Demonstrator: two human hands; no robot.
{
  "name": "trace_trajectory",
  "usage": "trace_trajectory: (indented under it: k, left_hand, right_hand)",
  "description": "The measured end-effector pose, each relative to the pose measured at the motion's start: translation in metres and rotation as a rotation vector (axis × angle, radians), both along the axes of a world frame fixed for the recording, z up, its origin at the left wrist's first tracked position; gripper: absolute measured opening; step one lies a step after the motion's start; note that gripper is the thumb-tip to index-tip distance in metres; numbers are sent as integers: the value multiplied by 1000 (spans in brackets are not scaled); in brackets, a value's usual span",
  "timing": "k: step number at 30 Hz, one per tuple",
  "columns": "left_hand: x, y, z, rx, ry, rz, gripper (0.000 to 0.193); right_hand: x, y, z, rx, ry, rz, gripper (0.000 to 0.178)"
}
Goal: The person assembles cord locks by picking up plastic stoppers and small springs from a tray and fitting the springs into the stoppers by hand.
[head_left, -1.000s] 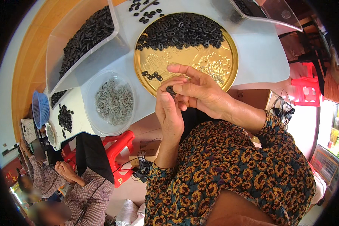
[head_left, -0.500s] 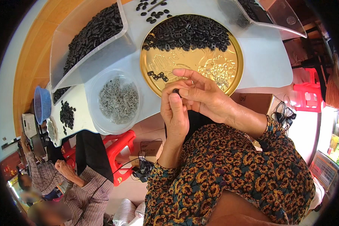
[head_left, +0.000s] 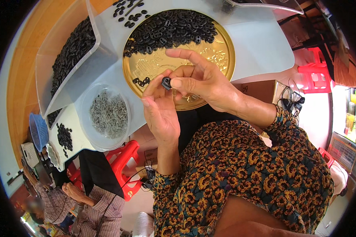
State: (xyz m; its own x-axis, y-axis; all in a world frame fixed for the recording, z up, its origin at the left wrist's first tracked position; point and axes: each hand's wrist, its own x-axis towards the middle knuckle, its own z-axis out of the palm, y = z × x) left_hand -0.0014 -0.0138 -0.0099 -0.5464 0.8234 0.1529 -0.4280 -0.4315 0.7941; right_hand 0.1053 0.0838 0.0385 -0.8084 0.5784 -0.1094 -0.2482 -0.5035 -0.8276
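Note:
Between my right hand's [head_left: 203, 81] thumb and fingertips is a small black oval plastic piece with holes [head_left: 166, 83]. My right index finger sticks out above it. My left hand [head_left: 162, 114] is right beside the piece, its thumb spread away and its curled fingers partly hidden behind it. Both hands are over the near part of a round gold tray [head_left: 231, 69]. A heap of similar black two-hole pieces [head_left: 174, 29] covers the tray's far half. A few more black pieces [head_left: 141, 81] lie apart, left of my hands.
A clear round tub of small grey metal springs [head_left: 108, 114] stands left of the tray. Beyond it is a clear bin of black parts [head_left: 73, 55]. Loose black pieces [head_left: 64, 137] lie near a blue basket [head_left: 38, 132]. Someone else's hand [head_left: 76, 193] is at lower left, near a red stool [head_left: 124, 170].
The view has shifted, so the table sits further left. My left thumb has come off the black piece and spread away, and the piece now shows more fully in my right fingers.

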Motion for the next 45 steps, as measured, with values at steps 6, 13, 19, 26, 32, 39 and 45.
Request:
trace_trajectory:
  k: [6,13,19,26,32,39,45]
  left_hand:
    - [3,-2,-2,-34,114,21,48]
    - [4,-17,5,-230,376,71,25]
    - [3,-25,7,-322,468,50,20]
    - [3,-26,2,-373,424,100,21]
    - [3,-25,2,-363,400,86,21]
    - [1,-25,2,-368,378,65,21]
    - [0,-24,0,-343,357,49,21]
  right_hand:
    - [17,19,5,383,-101,-199,49]
    - [52,88,27,1043,-294,-532,21]
    - [61,153,79,1579,-263,-1065,18]
    - [18,113,35,1671,-304,-392,17]
    - [-15,97,-25,1718,-564,-128,14]
    - [-24,85,-41,1734,-725,-93,15]
    - [-17,81,-40,1610,-603,-75,15]
